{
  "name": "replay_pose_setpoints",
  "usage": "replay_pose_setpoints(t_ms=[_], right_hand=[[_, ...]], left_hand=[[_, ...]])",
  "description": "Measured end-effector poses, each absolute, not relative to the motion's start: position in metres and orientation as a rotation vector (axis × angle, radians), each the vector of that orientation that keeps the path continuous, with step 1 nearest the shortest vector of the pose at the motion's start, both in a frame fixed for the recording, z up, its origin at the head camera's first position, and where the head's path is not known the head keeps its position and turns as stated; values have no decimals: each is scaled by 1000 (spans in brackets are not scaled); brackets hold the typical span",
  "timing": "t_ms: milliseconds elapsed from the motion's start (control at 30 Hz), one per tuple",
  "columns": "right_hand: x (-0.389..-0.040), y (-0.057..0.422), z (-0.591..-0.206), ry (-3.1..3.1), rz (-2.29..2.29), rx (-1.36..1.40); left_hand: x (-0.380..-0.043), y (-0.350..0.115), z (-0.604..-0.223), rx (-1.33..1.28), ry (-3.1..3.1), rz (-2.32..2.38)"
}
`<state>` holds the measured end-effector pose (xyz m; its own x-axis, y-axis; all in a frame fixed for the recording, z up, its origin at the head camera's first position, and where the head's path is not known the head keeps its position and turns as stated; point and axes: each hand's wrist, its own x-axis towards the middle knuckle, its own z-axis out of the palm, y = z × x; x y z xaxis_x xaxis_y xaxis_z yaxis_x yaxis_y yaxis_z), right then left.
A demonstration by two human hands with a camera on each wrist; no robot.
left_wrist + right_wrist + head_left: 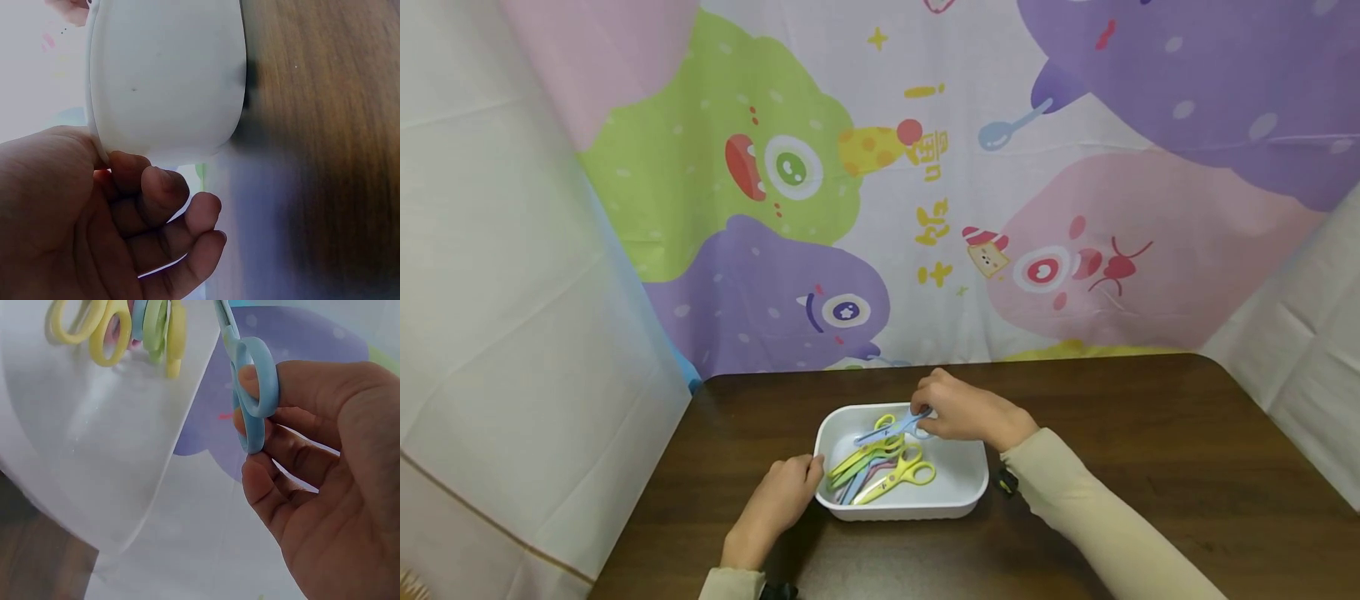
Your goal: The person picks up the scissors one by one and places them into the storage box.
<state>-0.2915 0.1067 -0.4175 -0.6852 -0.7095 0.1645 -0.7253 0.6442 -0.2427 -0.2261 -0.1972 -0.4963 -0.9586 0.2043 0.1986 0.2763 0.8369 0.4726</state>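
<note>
A white plastic tray (951, 471) sits on the table with several small scissors in its left half. My right hand (958, 408) holds blue scissors (259, 381) by their handle loops above the tray's far side, the blades pointing left. In the right wrist view, thumb and fingers pinch the loops. My left hand (782, 496) grips the tray's left rim between thumb and index finger, as the left wrist view shows, with the other fingers loosely curled below. Yellow scissors (898, 477) lie nearest the front, beside green, blue and pink ones partly hidden under others.
The dark brown wooden table (1112, 467) reaches back to a hanging cloth (940, 325) printed with cartoon monsters. White cloth (520, 292) hangs along the left side, and more on the right.
</note>
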Motion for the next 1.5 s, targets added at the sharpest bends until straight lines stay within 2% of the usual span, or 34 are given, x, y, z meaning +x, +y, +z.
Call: replay_pose_setpoints(t_ms=[533, 967, 1200, 1500], right_hand=[[-293, 95, -418, -2845, 489, 1214], [-298, 89, -423, -2847, 475, 1286], [-298, 83, -424, -2835, 477, 1334], [-301, 75, -428, -2881, 495, 1308]], left_hand=[[-223, -194, -486, -281, -2968, -748], [-224, -195, -489, -318, -2952, -757], [-226, -200, -498, -421, -2846, -788], [-222, -194, -487, -320, -2945, -763]])
